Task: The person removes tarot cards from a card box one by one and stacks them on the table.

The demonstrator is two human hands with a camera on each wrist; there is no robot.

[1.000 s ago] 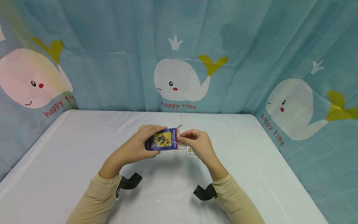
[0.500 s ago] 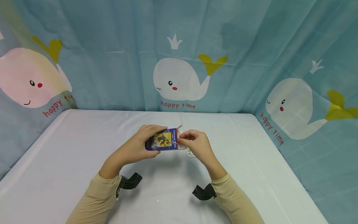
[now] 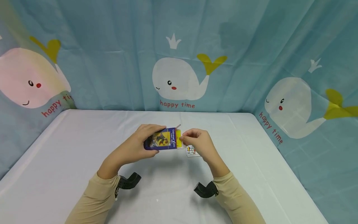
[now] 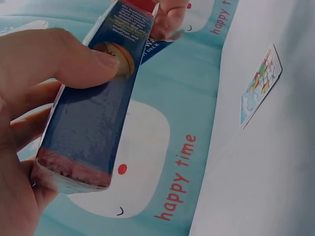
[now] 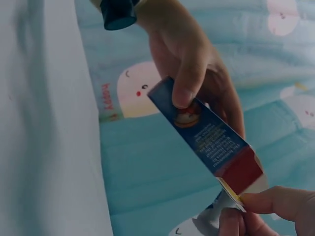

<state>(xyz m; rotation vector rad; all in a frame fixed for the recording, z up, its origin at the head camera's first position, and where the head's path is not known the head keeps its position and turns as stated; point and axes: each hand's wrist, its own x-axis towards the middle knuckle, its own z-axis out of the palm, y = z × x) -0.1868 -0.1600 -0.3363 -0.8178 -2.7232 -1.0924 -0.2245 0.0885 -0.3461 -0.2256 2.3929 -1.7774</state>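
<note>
A blue tarot deck box (image 3: 160,139) hangs above the table, lying nearly sideways in the head view. My left hand (image 3: 139,141) grips it by its two long sides, and in the left wrist view the thumb lies along its blue narrow side. At the box's right end a yellow, card-like piece (image 3: 178,138) sticks out of the opening. My right hand (image 3: 198,143) pinches the outer edge of that piece between thumb and forefinger. A red flap (image 5: 242,171) shows at this end. How far the piece reaches inside the box is hidden.
A small stack of picture cards (image 3: 192,151) lies on the white table (image 3: 240,174), partly behind my right hand. Behind the table hangs a blue curtain (image 3: 117,77) printed with whales. Black wrist mounts (image 3: 206,189) sit on both forearms.
My right hand has shifted slightly right, away from the box, and the yellow piece now shows outside the opening. More of the card stack is visible. The left hand keeps its grip on the box.
</note>
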